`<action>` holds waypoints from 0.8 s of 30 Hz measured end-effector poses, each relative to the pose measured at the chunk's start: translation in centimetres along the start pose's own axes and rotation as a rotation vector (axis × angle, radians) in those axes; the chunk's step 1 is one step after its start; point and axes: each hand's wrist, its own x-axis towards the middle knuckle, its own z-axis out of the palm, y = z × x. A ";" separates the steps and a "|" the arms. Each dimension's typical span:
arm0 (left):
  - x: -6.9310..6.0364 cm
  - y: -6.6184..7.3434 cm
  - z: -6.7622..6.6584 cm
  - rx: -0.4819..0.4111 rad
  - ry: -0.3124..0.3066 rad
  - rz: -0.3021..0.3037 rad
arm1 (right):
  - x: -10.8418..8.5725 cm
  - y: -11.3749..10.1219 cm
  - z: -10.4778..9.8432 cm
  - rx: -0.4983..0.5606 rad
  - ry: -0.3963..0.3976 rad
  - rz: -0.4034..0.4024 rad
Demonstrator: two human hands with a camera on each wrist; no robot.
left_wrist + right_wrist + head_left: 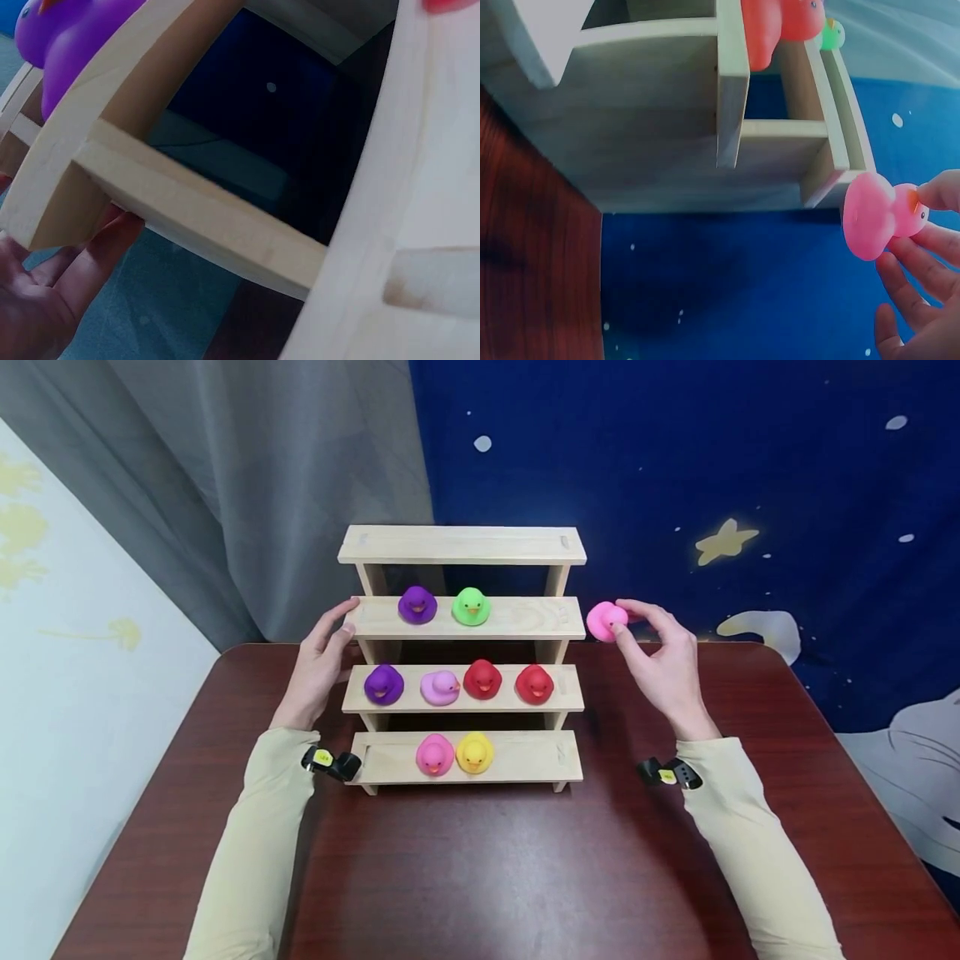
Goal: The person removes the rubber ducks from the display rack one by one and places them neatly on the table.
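Observation:
A four-tier wooden display rack (480,545) stands on the table with rubber ducks on its lower three tiers. At the left end of the second tier from the top, my left hand (315,672) grips the board; in the left wrist view its fingers (94,259) reach beneath the board beside the upright. My right hand (663,664) pinches a pink rubber duck (602,621) between thumb and fingers, in the air just right of that tier. In the right wrist view the pink duck lies tilted sideways, its head against the fingers. Nearby on that tier sit a purple duck (417,605) and a green duck (471,607).
The third tier bears a purple duck (384,684), a lilac duck (439,687) and two red ducks (482,679). A pink duck (435,754) and a yellow duck (475,752) are on the lowest tier. Behind the brown table (480,868) hang grey and blue curtains (637,468).

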 end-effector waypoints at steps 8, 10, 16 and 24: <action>0.1 0.2 -0.4 -0.007 -0.051 -0.048 | -0.7 1.3 -0.8 -0.040 -0.008 0.048; 0.1 0.3 -0.6 -0.015 -0.067 -0.061 | -1.0 1.8 -0.8 -0.048 -0.029 0.065; 0.3 0.5 -0.8 -0.015 -0.104 -0.073 | -1.7 3.3 -0.7 -0.087 -0.071 0.101; 0.5 0.4 -1.0 0.002 -0.119 -0.092 | -3.0 5.3 -0.5 -0.110 -0.137 0.161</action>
